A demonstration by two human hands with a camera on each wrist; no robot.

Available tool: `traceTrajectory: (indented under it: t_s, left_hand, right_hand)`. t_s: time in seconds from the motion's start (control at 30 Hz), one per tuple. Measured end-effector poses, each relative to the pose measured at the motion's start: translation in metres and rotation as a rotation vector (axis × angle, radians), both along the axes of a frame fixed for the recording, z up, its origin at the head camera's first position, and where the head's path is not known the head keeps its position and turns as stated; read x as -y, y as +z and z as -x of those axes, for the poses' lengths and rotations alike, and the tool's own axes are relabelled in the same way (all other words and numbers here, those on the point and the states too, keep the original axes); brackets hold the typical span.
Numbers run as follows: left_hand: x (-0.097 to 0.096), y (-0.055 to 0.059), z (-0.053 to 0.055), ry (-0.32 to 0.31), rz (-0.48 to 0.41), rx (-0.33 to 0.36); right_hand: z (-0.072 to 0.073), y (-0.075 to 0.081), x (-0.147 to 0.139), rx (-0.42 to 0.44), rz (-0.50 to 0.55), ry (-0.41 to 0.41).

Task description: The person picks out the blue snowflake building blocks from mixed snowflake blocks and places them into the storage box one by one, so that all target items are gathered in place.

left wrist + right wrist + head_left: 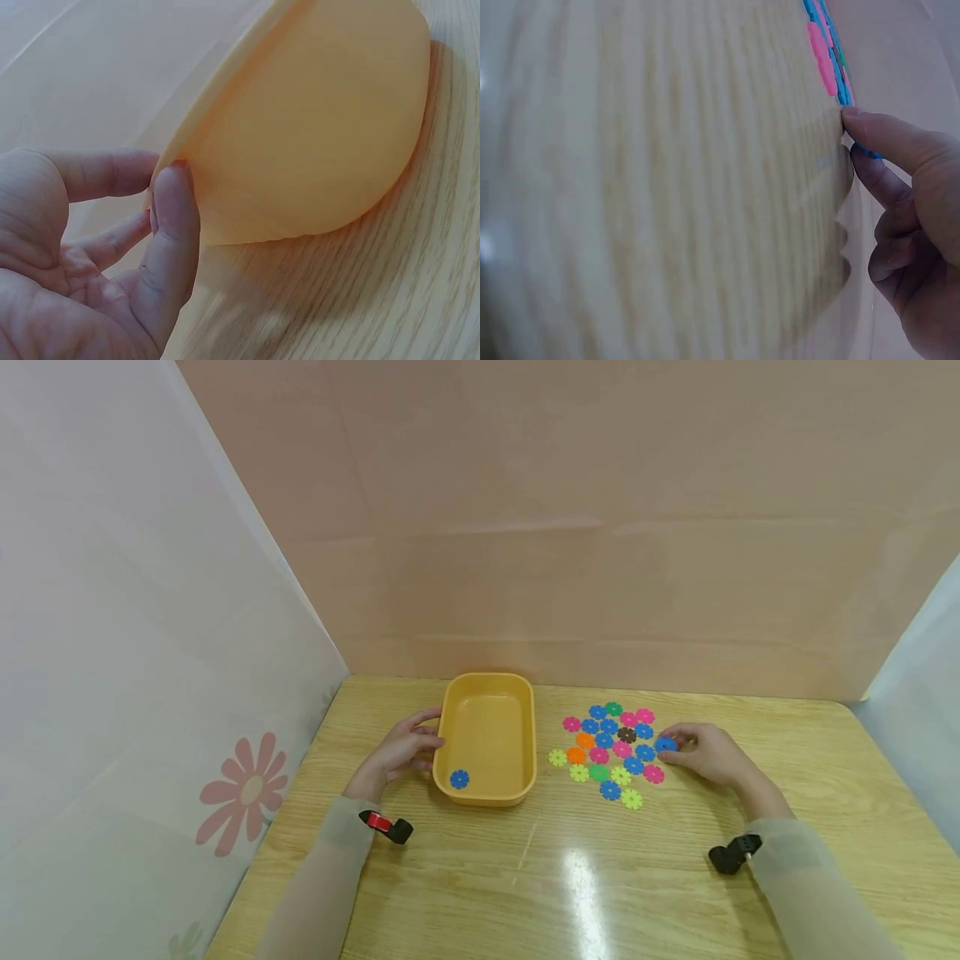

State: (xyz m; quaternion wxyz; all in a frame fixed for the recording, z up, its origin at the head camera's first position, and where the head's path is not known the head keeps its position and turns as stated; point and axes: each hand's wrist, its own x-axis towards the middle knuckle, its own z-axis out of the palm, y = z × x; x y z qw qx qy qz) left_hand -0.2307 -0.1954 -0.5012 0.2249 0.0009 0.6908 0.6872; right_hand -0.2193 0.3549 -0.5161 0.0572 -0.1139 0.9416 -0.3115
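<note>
A yellow plastic tray [491, 727] stands on the table with one blue snowflake disc [460, 779] lying in its near left corner. My left hand [405, 747] is at the tray's left side; in the left wrist view its thumb and a finger pinch the tray's rim [196, 124]. To the right lies a loose spread of flat, notched snowflake discs [599, 755] in pink, blue, green, yellow, orange and brown. At the right edge of this spread my right hand [708, 753] pinches another blue disc [666, 744] between thumb and forefinger, mostly covered by the fingertips in the right wrist view.
The wood-grain table [480, 877] runs back to a peach-coloured wall covering [480, 593]. A pale sheet with a pink flower print [251, 789] closes off the left side, and another pale sheet [918, 693] the right. Each wrist wears a small black camera.
</note>
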Motion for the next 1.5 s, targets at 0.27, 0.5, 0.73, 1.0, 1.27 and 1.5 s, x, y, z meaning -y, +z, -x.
traceTrajectory:
  t_s: [0.27,0.5,0.73,1.0,1.27,1.5]
  left_hand:
    - [0.0,0.001,-0.001,0.011,-0.006,0.009]
    - [0.0,0.0,0.0,0.012,-0.016,0.011]
    - [0.0,0.0,0.0,0.01,-0.018,0.007]
    - [-0.001,0.002,-0.001,0.017,-0.015,0.01]
    - [-0.001,0.001,-0.001,0.012,-0.01,0.007]
    - [-0.001,-0.001,0.0,0.009,-0.006,0.004]
  right_hand:
    - [-0.002,0.0,0.0,0.012,0.003,-0.018]
    - [-0.004,0.0,0.0,0.019,0.053,-0.037]
    - [-0.005,0.001,0.003,0.021,0.093,-0.049]
    - [-0.004,0.008,0.01,0.013,0.119,-0.04]
    - [-0.001,0.024,0.027,0.049,0.125,-0.006]
    - [0.003,0.031,0.044,0.024,0.168,0.039]
